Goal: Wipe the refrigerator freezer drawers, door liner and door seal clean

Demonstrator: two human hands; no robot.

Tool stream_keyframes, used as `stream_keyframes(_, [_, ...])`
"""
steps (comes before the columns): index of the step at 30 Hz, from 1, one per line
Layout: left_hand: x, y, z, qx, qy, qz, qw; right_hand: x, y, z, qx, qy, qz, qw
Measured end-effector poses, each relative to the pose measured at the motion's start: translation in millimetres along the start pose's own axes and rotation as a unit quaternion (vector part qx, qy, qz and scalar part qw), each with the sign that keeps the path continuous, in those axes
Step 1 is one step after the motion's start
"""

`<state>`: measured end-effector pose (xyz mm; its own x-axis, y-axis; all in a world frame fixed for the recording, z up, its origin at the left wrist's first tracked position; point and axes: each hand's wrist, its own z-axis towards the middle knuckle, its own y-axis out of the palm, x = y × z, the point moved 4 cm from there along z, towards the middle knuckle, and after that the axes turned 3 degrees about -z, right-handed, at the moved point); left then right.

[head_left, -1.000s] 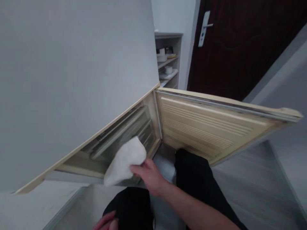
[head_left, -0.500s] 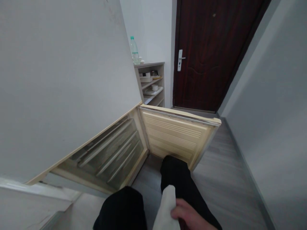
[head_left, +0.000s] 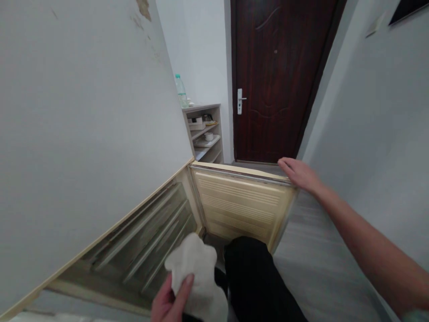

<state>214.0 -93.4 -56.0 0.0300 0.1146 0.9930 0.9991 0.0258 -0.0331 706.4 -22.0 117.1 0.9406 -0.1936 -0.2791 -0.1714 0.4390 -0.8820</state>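
Note:
A limp white cloth (head_left: 204,281) is pinched between the thumb and fingers of my left hand (head_left: 172,299), in front of the drawers and over my lap. My right hand (head_left: 300,172) lies over the top outer corner of the cream refrigerator door (head_left: 237,201), its fingers closed about the edge and partly hidden. The door stands swung open, showing its ribbed inner side. To the left is the open lower compartment with several clear-fronted drawers (head_left: 147,237), all pushed in.
My black-clad knee (head_left: 251,264) is close to the open door. Behind it stand a small shelf unit (head_left: 204,107) with a plastic bottle (head_left: 181,91) on top, and a dark red door (head_left: 268,89). Grey walls (head_left: 368,103) rise at the right, and grey flooring (head_left: 311,241) runs alongside.
The white cloth has passed from my right hand to my left, which has come into view. My right hand has moved up and right onto the refrigerator door's corner. The view has tilted up.

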Motion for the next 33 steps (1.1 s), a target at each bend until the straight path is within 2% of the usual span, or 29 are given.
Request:
stream_keyframes(2, [50,3.2,32,0.055,0.127,0.072,0.988,7,20,23,-0.166,0.033,-0.056,0.984])
stream_keyframes(3, [75,7.4,48,0.080,0.194,0.122,0.970,7,28,27,-0.211,0.042,-0.090,0.972])
stream_keyframes(5, [118,19.5,79,0.143,0.324,0.198,0.914,5,39,30,-0.227,0.050,-0.152,0.961])
stream_keyframes(7, [146,42.8,115,0.148,0.416,0.311,0.842,3,43,28,-0.219,0.048,-0.166,0.960])
stream_keyframes(10, [162,80.4,176,0.101,0.439,0.378,0.809,2,41,26,-0.215,0.047,-0.163,0.962])
stream_keyframes(13, [163,111.9,229,0.054,0.437,0.435,0.786,1,38,25,-0.208,0.043,-0.162,0.964])
stream_keyframes(16, [158,127.7,267,0.022,0.426,0.477,0.768,-4,36,21,-0.193,0.039,-0.163,0.967])
stream_keyframes(19, [157,130.8,291,0.011,0.434,0.494,0.753,-10,34,16,-0.182,0.045,-0.159,0.969])
stream_keyframes(23, [165,139.0,298,0.005,0.476,0.492,0.729,-14,33,10,-0.169,0.045,-0.146,0.974])
stream_keyframes(26, [166,162.4,279,-0.020,0.524,0.477,0.706,-13,34,9,-0.164,0.043,-0.139,0.976])
stream_keyframes(29, [158,200.3,239,-0.047,0.571,0.454,0.682,-11,35,10,-0.156,0.041,-0.128,0.979])
stream_keyframes(33, [142,264.8,164,-0.082,0.632,0.406,0.655,-8,31,11,-0.146,0.047,-0.093,0.984])
